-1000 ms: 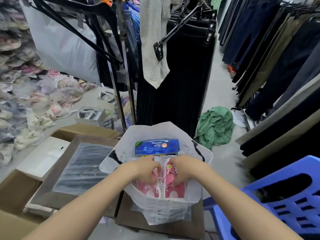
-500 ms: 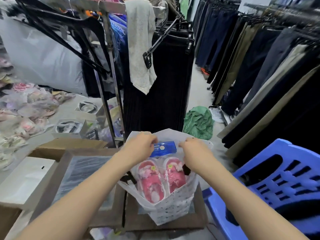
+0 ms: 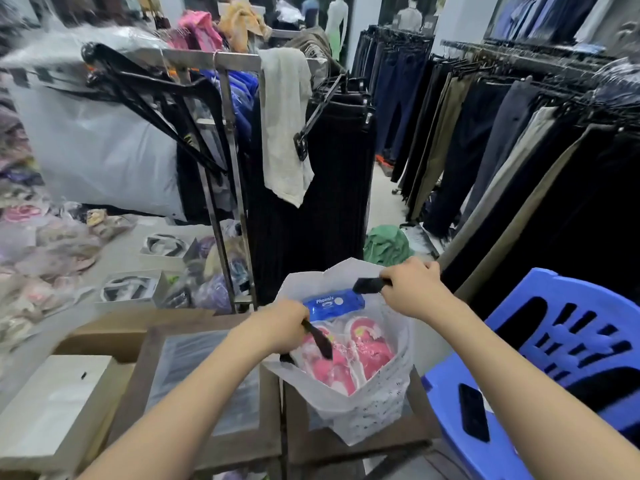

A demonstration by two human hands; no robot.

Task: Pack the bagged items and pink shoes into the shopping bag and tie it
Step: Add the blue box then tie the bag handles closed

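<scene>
The white shopping bag (image 3: 363, 407) stands open on a brown cardboard box (image 3: 349, 448), just beside a blue plastic chair (image 3: 568, 344). Inside it the pink shoes (image 3: 372, 349) lie side by side in what looks like a clear plastic wrap, with a blue Phoenix packet (image 3: 334, 304) tucked against the far wall of the bag behind them. The left hand (image 3: 282, 327) is curled round the near black handle (image 3: 318, 337), whose strap slants down across one shoe. The right hand (image 3: 410, 289) is fisted on the far black handle (image 3: 369, 285), held up over the bag's rear rim. A dark phone (image 3: 473, 412) rests on the chair seat. Beyond the bag a green garment (image 3: 386, 245) lies crumpled on the floor below a rack of black trousers (image 3: 329, 188)
</scene>
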